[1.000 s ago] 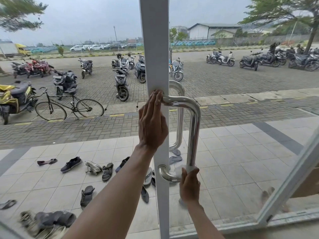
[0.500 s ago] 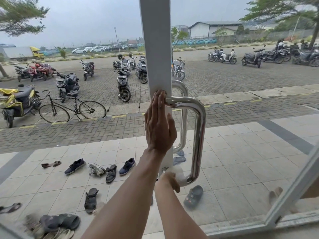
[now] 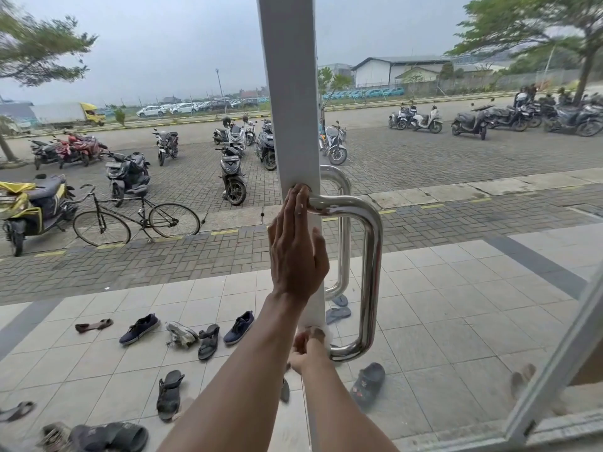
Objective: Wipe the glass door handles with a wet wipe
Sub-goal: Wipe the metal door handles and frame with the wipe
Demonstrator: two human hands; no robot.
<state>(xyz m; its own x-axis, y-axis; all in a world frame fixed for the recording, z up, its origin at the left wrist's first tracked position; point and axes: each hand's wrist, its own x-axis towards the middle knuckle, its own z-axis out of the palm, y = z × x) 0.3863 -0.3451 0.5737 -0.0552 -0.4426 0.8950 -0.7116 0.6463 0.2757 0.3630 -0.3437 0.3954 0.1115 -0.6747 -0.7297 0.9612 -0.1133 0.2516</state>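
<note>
Your right hand (image 3: 306, 352) pinches the wipe (image 3: 327, 336) at the handle (image 3: 372, 256) base, left hand (image 3: 298, 252) flat on the frame (image 3: 287, 93); sweep upward next.

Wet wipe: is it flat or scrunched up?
Scrunched: the right hand pinches the wet wipe, bunched, against the bottom of the handle.

1 head view, facing forward-down, close to door handle (image 3: 372, 272).

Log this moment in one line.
left hand: flat on door frame | right hand: grips wet wipe at handle base
</note>
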